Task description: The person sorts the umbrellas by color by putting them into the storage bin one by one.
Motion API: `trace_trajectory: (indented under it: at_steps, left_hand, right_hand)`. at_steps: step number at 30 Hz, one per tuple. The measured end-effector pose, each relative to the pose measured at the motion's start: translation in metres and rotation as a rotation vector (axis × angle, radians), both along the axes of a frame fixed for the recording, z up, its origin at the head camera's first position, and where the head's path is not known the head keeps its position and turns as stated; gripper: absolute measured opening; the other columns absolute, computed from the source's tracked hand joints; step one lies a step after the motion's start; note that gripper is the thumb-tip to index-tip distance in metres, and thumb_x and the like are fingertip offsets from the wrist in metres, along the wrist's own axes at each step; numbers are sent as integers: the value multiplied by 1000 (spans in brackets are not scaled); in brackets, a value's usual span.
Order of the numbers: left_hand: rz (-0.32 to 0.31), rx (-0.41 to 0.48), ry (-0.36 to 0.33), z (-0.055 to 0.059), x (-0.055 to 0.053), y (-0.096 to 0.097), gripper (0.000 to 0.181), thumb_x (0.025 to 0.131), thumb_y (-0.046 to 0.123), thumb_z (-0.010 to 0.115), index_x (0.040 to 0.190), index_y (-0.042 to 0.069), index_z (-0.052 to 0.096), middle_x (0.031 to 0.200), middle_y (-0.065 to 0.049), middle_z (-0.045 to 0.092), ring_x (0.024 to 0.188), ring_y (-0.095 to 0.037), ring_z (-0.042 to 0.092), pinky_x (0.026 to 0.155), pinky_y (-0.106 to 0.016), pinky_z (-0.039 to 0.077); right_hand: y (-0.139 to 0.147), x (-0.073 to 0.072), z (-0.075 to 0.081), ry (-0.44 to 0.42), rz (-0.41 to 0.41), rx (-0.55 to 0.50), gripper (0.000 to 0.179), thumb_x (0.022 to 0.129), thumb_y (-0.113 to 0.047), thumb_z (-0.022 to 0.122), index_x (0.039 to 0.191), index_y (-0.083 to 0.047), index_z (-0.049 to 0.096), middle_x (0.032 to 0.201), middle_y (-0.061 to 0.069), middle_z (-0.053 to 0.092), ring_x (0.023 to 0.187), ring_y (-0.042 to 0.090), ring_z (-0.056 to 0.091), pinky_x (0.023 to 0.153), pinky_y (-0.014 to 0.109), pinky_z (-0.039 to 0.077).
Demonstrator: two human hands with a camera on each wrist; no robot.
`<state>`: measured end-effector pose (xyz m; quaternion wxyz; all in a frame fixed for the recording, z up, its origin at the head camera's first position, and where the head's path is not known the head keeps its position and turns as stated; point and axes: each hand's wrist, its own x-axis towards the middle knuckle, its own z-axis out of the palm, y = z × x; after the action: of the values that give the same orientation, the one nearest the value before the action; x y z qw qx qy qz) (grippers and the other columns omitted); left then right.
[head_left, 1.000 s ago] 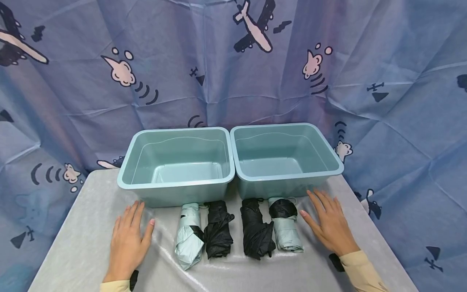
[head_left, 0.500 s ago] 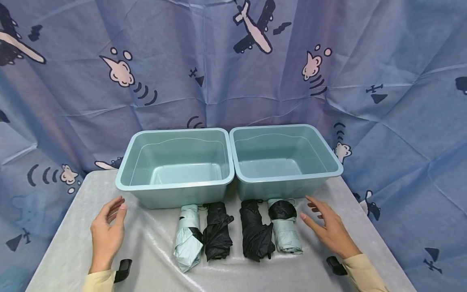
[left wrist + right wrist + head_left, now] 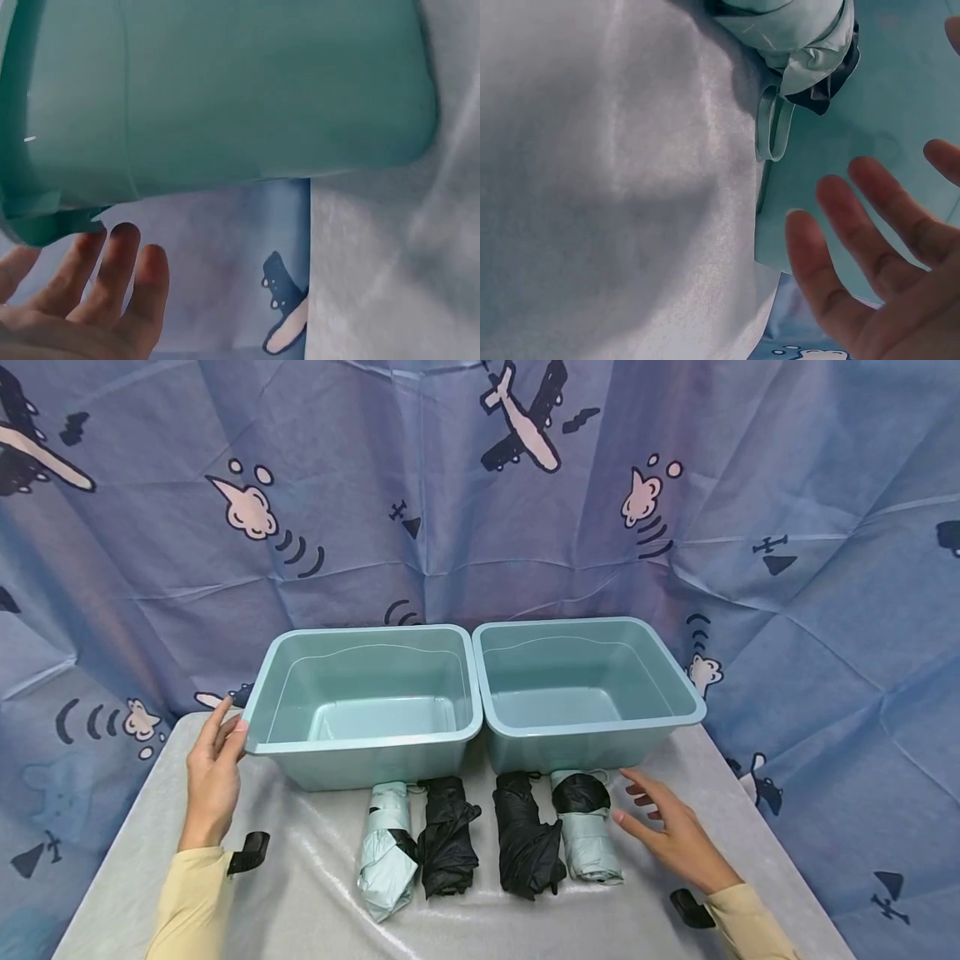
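Note:
Two light teal plastic bins stand side by side: the left bin (image 3: 375,770) and the right bin (image 3: 592,748). My left hand (image 3: 212,781) is at the left bin's outer left rim, its fingers extended and fingertips right at the rim's edge, as the left wrist view (image 3: 112,292) also shows. Before the bins lie folded umbrellas: a pale green umbrella (image 3: 387,868), two black umbrellas (image 3: 447,843) (image 3: 527,843), and a pale green umbrella with a black band (image 3: 588,843). Beside that last one, my right hand (image 3: 678,835) hovers with loosely bent fingers, holding nothing; its wrist loop (image 3: 774,127) shows close by.
A pale grey cloth covers the table (image 3: 322,910). Directly behind the bins hangs a blue-purple curtain (image 3: 450,527) printed with planes and clouds. Black wrist cameras (image 3: 250,853) sit on both wrists, above the table.
My left hand has lifted from the table, shifted left and then moved forward to the left bin's rim. The right hand has risen slightly, its fingers bending loosely. Bins and umbrellas stay put.

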<state>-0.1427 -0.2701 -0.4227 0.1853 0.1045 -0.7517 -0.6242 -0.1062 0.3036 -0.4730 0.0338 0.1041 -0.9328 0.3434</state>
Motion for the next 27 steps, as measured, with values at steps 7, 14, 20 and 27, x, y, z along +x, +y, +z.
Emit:
trace_trajectory:
  at_steps: [7, 14, 20, 27]
  left_hand:
    - [-115, -23, -73, 0, -17, -2, 64, 108, 34, 49, 164, 28, 18, 170, -1, 12, 153, -24, 14, 122, -39, 15]
    - [-236, -43, -89, -2, -26, -11, 62, 111, 33, 37, 164, 26, 6, 170, -3, -2, 154, -25, 3, 121, -25, 10]
    - [-322, 10, -52, -4, -30, -15, 60, 112, 32, 33, 164, 19, 5, 170, -6, -4, 153, -23, 0, 114, -13, 13]
    - [-334, 37, -35, -7, -29, -16, 59, 112, 33, 32, 165, 20, 7, 170, -5, -3, 153, -23, 2, 111, -10, 16]
  right_hand:
    - [0, 1, 2, -35, -3, 0, 67, 97, -31, 72, 154, -12, 41, 134, 23, 56, 115, 41, 59, 88, 59, 50]
    - [-1, 0, 2, -61, -2, 7, 69, 97, -35, 71, 155, -13, 40, 135, 22, 56, 115, 42, 59, 89, 59, 50]
    - [-2, -2, 3, -85, 1, 12, 71, 98, -39, 70, 156, -14, 39, 136, 22, 55, 116, 42, 58, 89, 60, 50]
    - [-3, -3, 0, -157, 27, -16, 70, 98, -40, 68, 156, -14, 39, 136, 21, 56, 116, 40, 58, 90, 58, 51]
